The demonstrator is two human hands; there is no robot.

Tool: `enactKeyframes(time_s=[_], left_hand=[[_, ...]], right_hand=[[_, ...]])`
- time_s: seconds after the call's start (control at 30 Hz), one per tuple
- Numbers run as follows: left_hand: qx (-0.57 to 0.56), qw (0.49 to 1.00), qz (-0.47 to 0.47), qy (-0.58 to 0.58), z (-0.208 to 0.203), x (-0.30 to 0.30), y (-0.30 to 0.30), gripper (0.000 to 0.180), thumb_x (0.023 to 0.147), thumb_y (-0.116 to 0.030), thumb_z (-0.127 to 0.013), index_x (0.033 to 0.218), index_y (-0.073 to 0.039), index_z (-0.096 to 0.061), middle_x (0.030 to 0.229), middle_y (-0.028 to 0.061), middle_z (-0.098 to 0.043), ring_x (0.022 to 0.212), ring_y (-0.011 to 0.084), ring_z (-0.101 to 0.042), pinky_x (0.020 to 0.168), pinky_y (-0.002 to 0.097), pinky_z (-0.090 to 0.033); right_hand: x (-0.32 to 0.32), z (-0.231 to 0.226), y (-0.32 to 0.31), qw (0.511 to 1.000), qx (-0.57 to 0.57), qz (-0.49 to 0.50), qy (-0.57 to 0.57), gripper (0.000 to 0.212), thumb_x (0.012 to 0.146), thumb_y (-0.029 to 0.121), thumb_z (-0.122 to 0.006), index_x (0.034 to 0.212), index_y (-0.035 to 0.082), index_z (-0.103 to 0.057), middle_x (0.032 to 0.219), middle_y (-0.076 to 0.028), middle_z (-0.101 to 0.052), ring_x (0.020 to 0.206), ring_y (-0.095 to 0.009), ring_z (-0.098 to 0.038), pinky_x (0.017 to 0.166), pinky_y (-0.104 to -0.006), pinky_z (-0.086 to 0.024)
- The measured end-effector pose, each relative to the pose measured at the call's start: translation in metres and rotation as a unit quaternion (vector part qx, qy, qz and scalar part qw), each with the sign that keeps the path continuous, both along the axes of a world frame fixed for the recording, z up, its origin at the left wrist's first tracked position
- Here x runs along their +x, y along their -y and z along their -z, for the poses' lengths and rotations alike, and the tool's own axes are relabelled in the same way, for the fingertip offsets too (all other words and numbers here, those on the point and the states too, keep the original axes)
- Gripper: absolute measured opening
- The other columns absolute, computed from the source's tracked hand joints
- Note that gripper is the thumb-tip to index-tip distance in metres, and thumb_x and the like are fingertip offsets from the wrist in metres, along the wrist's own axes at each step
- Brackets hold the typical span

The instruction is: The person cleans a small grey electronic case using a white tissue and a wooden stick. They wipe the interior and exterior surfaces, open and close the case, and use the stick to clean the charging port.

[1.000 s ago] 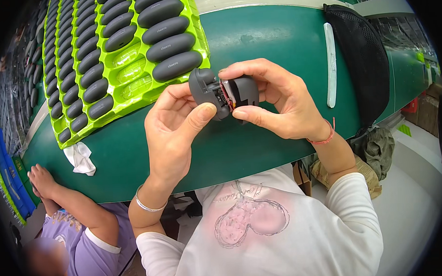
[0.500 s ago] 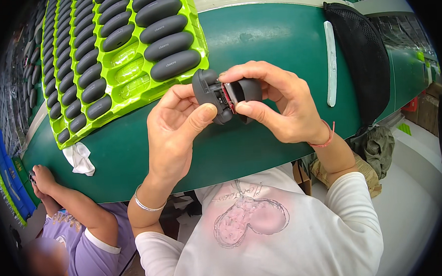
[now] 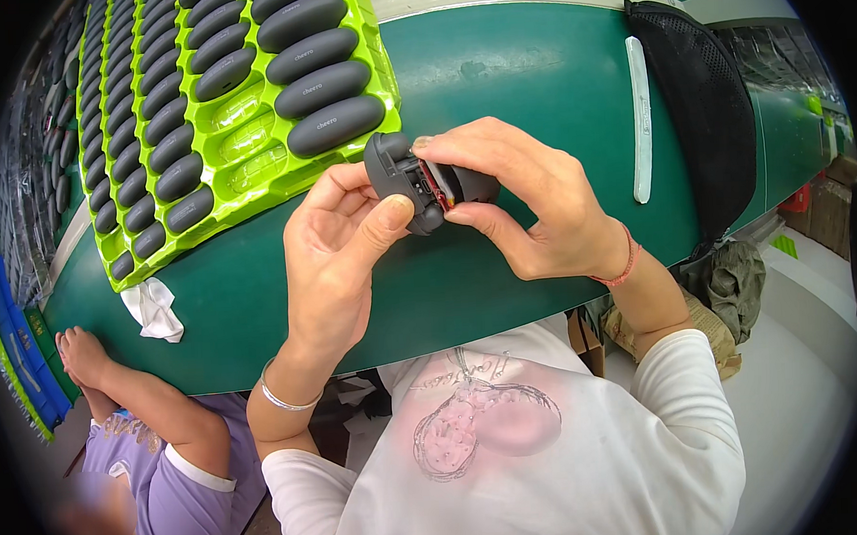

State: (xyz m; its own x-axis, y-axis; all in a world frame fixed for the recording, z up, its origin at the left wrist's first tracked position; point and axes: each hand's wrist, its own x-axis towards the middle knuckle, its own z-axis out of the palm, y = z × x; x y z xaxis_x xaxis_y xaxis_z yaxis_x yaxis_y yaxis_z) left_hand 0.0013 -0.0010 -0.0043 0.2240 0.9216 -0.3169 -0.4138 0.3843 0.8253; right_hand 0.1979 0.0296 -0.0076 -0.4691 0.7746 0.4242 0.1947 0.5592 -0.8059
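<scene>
Above the green table, both my hands hold the parts of one dark grey oval case, which looks like an earbud charging case. My left hand [image 3: 336, 238] is closed on the grey inner frame [image 3: 393, 178], thumb on its near end. The fingers and thumb of my right hand [image 3: 545, 191] grip the rounded outer shell [image 3: 477, 183] from the right. A red-edged circuit board [image 3: 435, 189] shows in the narrow gap between frame and shell. Part of the shell is hidden behind my right fingers.
A bright green tray [image 3: 244, 201] at the upper left holds rows of similar oval cases [image 3: 336, 125], with several vacant slots. Below it lies a crumpled white tissue [image 3: 153, 310]. On the right are a white strip [image 3: 640, 120] and a black mesh pouch [image 3: 699, 112]. A co-worker's hands [image 3: 83, 356] rest at left.
The frame and shell have come closer together, narrowing the gap. Both my hands have shifted slightly left. At left, the co-worker's hands have moved a little.
</scene>
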Motion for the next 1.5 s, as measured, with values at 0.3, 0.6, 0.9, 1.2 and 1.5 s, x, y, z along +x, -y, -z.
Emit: enactKeyframes(time_s=[0.3, 0.6, 0.9, 1.2, 1.5], left_hand=[[-0.017, 1.0, 0.013, 0.022, -0.0002, -0.0032, -0.002, 0.035, 0.087, -0.011, -0.067, 0.114, 0.006, -0.053, 0.103, 0.0124, -0.062, 0.093, 0.0146, -0.06, 0.083, 0.0299, -0.05], [-0.045, 0.998, 0.026, 0.038, -0.0047, -0.0032, -0.0027, 0.036, 0.087, -0.012, -0.066, 0.115, 0.006, -0.052, 0.104, 0.0125, -0.062, 0.095, 0.015, -0.06, 0.084, 0.0305, -0.05], [0.055, 0.998, 0.006, -0.043, -0.0008, -0.0023, -0.0004, 0.031, 0.085, -0.004, -0.067, 0.111, 0.006, -0.053, 0.103, 0.0109, -0.061, 0.094, 0.0144, -0.058, 0.088, 0.0291, -0.046], [0.091, 0.994, 0.001, -0.06, 0.0012, 0.0003, 0.0041, 0.031, 0.084, -0.002, -0.068, 0.109, 0.005, -0.053, 0.102, 0.0103, -0.06, 0.095, 0.0143, -0.057, 0.088, 0.0288, -0.046], [0.087, 0.994, -0.02, -0.067, -0.0048, 0.0025, 0.0023, 0.032, 0.085, -0.002, -0.068, 0.112, 0.006, -0.052, 0.105, 0.0118, -0.061, 0.096, 0.0152, -0.058, 0.088, 0.0293, -0.048]], right_hand=[[0.0008, -0.0009, -0.0035, 0.999, 0.021, -0.004, 0.029, 0.048, 0.072, 0.001, -0.07, 0.118, 0.005, -0.058, 0.101, -0.011, -0.062, 0.083, -0.028, -0.063, 0.069, -0.0333, -0.054], [0.0001, 0.0004, -0.0052, 0.998, 0.048, -0.002, 0.04, 0.048, 0.07, 0.005, -0.073, 0.116, 0.007, -0.06, 0.101, -0.009, -0.062, 0.082, -0.026, -0.063, 0.069, -0.0322, -0.055], [-0.0001, -0.0032, -0.0032, 1.0, -0.011, -0.006, -0.004, 0.04, 0.071, -0.004, -0.069, 0.11, 0.004, -0.062, 0.097, -0.011, -0.064, 0.085, -0.026, -0.064, 0.072, -0.0324, -0.054], [-0.0009, -0.0025, 0.0001, 0.997, -0.053, -0.012, -0.052, 0.037, 0.073, -0.005, -0.068, 0.108, 0.002, -0.062, 0.097, -0.012, -0.064, 0.082, -0.026, -0.062, 0.072, -0.0316, -0.051], [-0.0013, -0.004, -0.0001, 0.904, -0.373, -0.006, -0.211, 0.047, 0.09, 0.006, -0.061, 0.133, -0.001, -0.043, 0.117, -0.011, -0.056, 0.102, -0.014, -0.056, 0.089, -0.0275, -0.049]])
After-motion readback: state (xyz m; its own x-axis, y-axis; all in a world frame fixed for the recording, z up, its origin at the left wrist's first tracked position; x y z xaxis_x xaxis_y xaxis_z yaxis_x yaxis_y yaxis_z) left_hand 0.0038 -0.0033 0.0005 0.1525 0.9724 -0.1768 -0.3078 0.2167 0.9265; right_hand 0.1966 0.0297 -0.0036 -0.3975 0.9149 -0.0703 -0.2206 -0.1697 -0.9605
